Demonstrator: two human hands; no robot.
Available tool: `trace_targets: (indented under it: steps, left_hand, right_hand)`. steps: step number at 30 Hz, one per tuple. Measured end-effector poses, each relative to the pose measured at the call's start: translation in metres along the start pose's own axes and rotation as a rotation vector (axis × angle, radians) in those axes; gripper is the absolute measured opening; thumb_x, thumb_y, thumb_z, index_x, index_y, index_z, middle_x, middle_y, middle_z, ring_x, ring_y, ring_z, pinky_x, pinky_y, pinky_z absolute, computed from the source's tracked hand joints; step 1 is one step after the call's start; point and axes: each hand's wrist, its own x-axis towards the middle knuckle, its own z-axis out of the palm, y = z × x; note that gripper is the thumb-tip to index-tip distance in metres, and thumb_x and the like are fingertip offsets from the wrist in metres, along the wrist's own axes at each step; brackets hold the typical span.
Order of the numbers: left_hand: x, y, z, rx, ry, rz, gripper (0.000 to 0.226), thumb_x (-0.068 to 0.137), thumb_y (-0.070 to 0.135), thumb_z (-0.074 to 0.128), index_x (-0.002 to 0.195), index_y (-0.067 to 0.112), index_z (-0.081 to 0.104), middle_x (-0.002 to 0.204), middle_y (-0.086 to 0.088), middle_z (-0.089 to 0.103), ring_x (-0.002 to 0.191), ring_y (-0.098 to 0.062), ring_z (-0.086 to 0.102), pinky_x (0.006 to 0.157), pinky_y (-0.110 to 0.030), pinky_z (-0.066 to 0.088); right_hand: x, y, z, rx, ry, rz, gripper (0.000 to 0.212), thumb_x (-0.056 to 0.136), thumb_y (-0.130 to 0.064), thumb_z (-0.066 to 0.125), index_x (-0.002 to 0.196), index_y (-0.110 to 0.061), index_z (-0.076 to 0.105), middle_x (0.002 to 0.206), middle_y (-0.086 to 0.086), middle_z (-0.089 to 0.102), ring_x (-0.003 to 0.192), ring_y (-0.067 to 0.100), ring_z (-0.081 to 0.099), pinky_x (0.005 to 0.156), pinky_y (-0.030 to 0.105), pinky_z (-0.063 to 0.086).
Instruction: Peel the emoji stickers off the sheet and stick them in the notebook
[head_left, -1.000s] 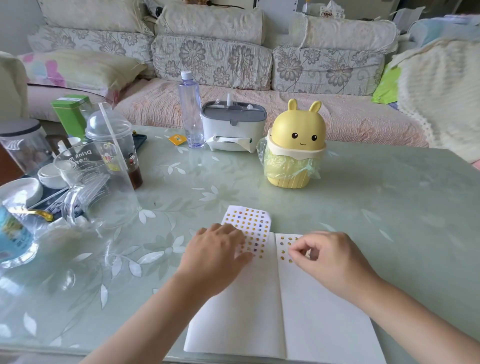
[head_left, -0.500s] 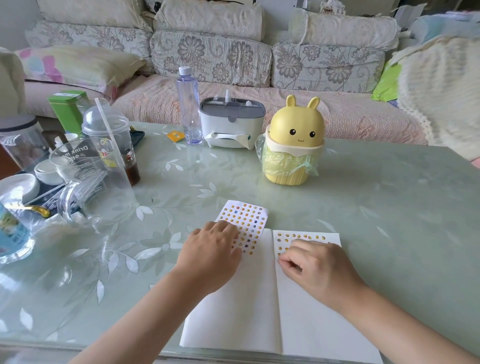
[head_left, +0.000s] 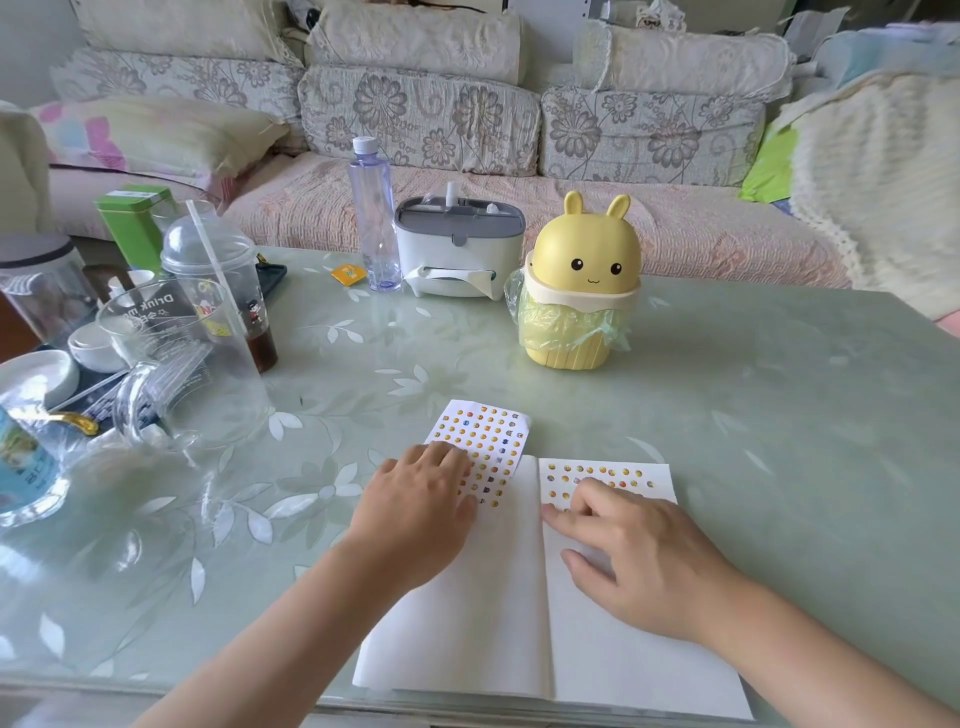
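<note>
An open white notebook (head_left: 488, 613) lies at the table's near edge. A white sticker sheet (head_left: 485, 436) with rows of small emoji stickers lies tilted over the top of its left page. My left hand (head_left: 418, 506) rests flat on the sheet's lower left part, fingers relaxed. Several emoji stickers (head_left: 618, 474) sit in rows at the top of the right page. My right hand (head_left: 631, 556) lies on that page with its fingertips pressing down just below those rows. Whatever is under the fingertips is hidden.
A yellow rabbit-shaped bin (head_left: 576, 291) with a plastic liner stands behind the notebook. A grey-white tissue box (head_left: 457, 249) and a clear bottle (head_left: 374, 213) stand further back. A glass pitcher (head_left: 176, 364), a lidded cup (head_left: 223, 280), jars and dishes crowd the table's left side.
My right hand dropped from a raised pinch above the right page to the page, fingertips pressing below the sticker rows. My left hand stayed on the sheet.
</note>
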Motion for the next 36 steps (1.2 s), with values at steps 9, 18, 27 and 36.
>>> trace_targets:
  steps: [9,18,27,36]
  left_hand:
    - [-0.002,-0.004,-0.006,-0.043,-0.051,0.09,0.046,0.096,0.053,0.051,0.138,0.034,0.049,0.148,0.021,0.042,0.137,-0.009,0.036,0.111,-0.026,0.025]
    - [-0.012,0.0,-0.003,-0.28,0.028,0.218,0.029,0.093,0.042,0.066,0.118,0.028,0.066,0.121,0.017,0.064,0.116,-0.009,0.055,0.093,-0.026,0.045]
    - [-0.027,0.035,-0.027,-0.553,0.094,-0.321,0.053,0.091,0.053,0.061,0.056,0.016,0.045,0.053,0.004,0.046,0.049,-0.01,0.041,0.049,-0.026,0.032]
    - [-0.024,0.045,-0.022,-1.468,-0.064,-0.532,0.014,0.096,0.017,0.066,0.085,0.011,0.073,0.09,-0.002,0.076,0.073,-0.011,0.067,0.065,-0.027,0.045]
  right_hand:
    - [-0.001,-0.001,-0.008,0.026,0.096,0.063,0.021,0.085,-0.042,0.055,0.081,-0.033,0.073,0.08,-0.015,0.052,0.066,0.005,0.05,0.052,0.02,0.037]
    - [0.028,-0.025,-0.01,0.051,0.085,0.045,0.032,0.074,-0.053,0.061,0.101,-0.037,0.061,0.098,-0.016,0.058,0.071,0.007,0.06,0.055,0.025,0.04]
    - [0.042,-0.021,-0.005,0.009,0.405,0.007,0.009,0.076,-0.012,0.064,0.072,-0.02,0.061,0.078,-0.005,0.055,0.061,0.018,0.054,0.045,0.031,0.042]
    - [0.044,-0.034,-0.013,0.122,0.368,-0.045,0.014,0.081,-0.032,0.069,0.093,-0.024,0.069,0.09,-0.011,0.059,0.064,0.005,0.055,0.052,0.018,0.044]
